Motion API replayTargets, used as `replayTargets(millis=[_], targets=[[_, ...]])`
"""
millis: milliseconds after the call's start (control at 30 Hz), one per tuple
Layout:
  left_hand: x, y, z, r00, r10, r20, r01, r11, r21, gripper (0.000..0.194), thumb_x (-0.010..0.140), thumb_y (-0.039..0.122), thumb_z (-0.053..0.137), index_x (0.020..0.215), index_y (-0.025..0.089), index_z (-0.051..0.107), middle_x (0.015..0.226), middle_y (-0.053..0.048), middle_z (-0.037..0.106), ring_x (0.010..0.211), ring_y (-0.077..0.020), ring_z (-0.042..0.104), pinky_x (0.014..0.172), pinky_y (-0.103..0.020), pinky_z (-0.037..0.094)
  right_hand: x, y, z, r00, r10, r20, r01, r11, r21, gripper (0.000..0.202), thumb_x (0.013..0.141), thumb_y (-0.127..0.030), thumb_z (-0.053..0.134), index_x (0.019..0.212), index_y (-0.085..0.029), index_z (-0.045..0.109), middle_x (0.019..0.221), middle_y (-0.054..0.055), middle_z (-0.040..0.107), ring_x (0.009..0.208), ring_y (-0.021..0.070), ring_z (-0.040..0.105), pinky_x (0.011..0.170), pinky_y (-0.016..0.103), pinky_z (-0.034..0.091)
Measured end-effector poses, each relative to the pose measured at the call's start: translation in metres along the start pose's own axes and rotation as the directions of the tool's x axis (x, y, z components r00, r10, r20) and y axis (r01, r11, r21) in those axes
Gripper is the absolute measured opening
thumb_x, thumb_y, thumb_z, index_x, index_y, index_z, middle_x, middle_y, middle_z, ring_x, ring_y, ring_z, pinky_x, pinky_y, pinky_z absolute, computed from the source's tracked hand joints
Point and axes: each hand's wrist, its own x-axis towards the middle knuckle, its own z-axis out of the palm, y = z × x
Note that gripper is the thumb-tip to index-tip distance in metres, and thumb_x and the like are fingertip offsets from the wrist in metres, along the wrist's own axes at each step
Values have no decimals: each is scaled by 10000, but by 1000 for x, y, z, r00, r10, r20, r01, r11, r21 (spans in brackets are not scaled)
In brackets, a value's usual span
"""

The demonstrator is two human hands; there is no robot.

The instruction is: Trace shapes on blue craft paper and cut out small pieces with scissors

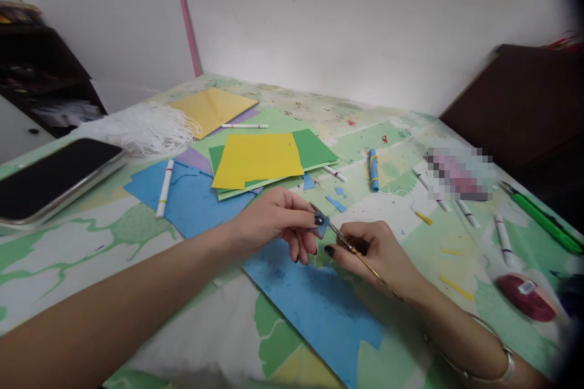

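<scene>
Between the thumb and fingers of my left hand [285, 219] is a small blue paper piece [322, 226]. My right hand [381, 255] is closed round gold-handled scissors [353, 249], whose blades reach the edge of that piece. Below both hands lies a large blue paper sheet [319, 310] with a notched right end. Another blue sheet [201, 200] lies beyond my left forearm. Small blue scraps [336, 203] are scattered beyond the scissors.
Yellow paper [260, 161] rests on green sheets [314, 149]. A phone [59, 176] and white string [146, 127] are at left. A rolled blue paper [373, 170], white markers [503, 239], green cutter [542, 219] and red object [525, 296] lie at right.
</scene>
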Motion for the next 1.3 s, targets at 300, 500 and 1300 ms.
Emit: replayTargets(millis=[300, 500, 1300], targets=[[1, -1, 0, 1000, -27, 10, 27, 1000, -7, 137, 766, 131, 560, 655, 84, 623, 538, -61, 667, 409, -136, 620, 361, -159, 462, 0, 2, -1, 1000, -5, 7, 5, 1000, 6, 304, 750, -285, 522, 517, -169, 366, 501, -55, 270, 500, 71, 242, 442, 217, 203], [1, 0, 0, 1000, -26, 15, 26, 1000, 16, 118, 767, 133, 561, 687, 81, 630, 541, -58, 667, 419, -138, 625, 362, -157, 469, 0, 2, -2, 1000, 12, 17, -12, 999, -34, 284, 744, -295, 523, 519, -160, 414, 498, -50, 290, 500, 75, 250, 442, 221, 207], [-4, 2, -2, 1000, 17, -7, -16, 989, 145, 184, 809, 132, 565, 638, 98, 625, 567, -33, 673, 449, -104, 625, 403, -142, 482, -2, 4, -10, 1000, 2, 6, -1, 997, -73, 351, 739, -291, 569, 512, -170, 331, 511, -56, 238, 508, 72, 215, 440, 220, 175]])
